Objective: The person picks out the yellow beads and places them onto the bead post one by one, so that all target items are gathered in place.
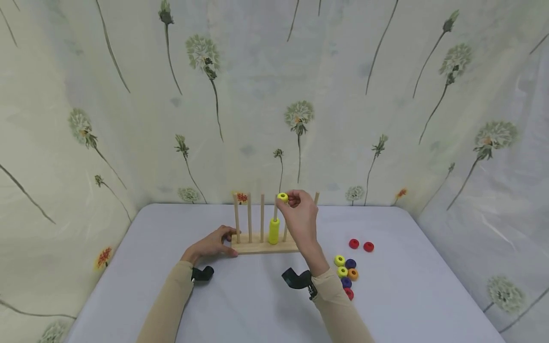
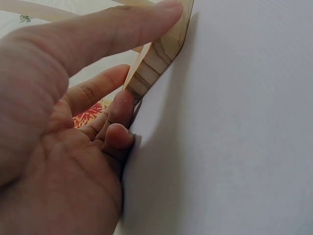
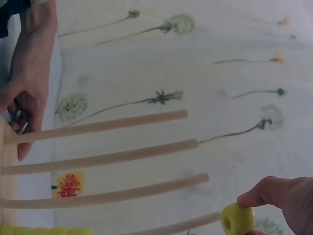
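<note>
A wooden peg stand [image 1: 253, 248] with several upright pegs stands toward the back of the table. My left hand [image 1: 213, 244] grips its left end, thumb at the front and fingers round the back; the left wrist view shows the thumb [image 2: 122, 29] along the wood. Several yellow beads [image 1: 274, 232] are stacked low on one peg. Over that peg's top, my right hand [image 1: 301, 216] pinches another yellow bead [image 3: 237, 219] between thumb and finger. The bead's hole is at the peg tip; whether the peg has entered it, I cannot tell. My right hand hides part of the stand's right side.
Right of the stand lie loose beads: two red beads [image 1: 361, 245] farther back, and nearer a cluster with yellow beads [image 1: 340, 260], purple beads [image 1: 350, 264], an orange bead [image 1: 353, 274] and a red bead [image 1: 349, 294]. A flower-patterned curtain [image 1: 257, 119] hangs behind the white table [image 1: 240, 305].
</note>
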Demonstrator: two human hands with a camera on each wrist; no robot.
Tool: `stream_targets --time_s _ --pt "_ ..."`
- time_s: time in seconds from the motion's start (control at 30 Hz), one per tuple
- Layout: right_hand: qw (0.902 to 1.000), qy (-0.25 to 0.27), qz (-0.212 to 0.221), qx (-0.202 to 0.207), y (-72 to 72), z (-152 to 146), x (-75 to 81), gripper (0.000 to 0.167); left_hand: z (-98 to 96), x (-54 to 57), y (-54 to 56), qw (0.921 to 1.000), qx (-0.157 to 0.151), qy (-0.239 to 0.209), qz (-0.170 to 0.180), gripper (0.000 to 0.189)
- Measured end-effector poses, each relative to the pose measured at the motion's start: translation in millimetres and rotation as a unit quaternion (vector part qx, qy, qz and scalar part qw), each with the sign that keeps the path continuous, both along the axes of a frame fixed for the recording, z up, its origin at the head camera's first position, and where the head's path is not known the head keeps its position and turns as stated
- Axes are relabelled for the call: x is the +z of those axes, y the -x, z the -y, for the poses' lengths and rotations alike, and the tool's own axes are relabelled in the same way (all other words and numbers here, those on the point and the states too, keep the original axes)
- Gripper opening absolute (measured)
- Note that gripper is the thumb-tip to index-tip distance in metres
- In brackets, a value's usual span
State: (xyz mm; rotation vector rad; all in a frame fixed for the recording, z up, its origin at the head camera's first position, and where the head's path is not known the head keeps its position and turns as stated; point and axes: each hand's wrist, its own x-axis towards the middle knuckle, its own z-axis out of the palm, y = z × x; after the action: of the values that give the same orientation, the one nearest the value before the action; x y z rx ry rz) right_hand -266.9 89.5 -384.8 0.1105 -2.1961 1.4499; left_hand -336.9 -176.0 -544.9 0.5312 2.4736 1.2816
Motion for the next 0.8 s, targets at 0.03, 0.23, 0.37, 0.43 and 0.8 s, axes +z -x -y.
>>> stream_targets --time_s 0.03,0.23,0.37,0.43,0.8 --pt "1.0 -0.002 -0.001 -0.004 1.6 2 1.4 0.025 -0.2 -0.5 0.0 1.0 -0.001 0.0 -0.001 0.071" --pt "0.9995 -0.017 0.007 -0.027 8.9 6 6.7 0.024 -1.0 -0.3 -1.1 0.9999 -0.004 -0.011 -0.004 0.071" --pt "0.9987 -0.033 0.007 -0.039 12.2 8 9.4 0.023 -0.7 0.9 -2.5 0.9999 -0.002 -0.016 -0.001 0.071" --pt "0.9984 -0.038 0.011 -0.04 13.5 9 10.1 0.024 -0.4 0.6 -2.4 0.9998 -0.003 -0.019 0.003 0.071" --pt "0.9985 -0.038 0.037 -0.015 16.6 10 16.7 0.026 -0.7 -2.4 -0.2 0.9996 0.001 -0.027 0.007 0.069"
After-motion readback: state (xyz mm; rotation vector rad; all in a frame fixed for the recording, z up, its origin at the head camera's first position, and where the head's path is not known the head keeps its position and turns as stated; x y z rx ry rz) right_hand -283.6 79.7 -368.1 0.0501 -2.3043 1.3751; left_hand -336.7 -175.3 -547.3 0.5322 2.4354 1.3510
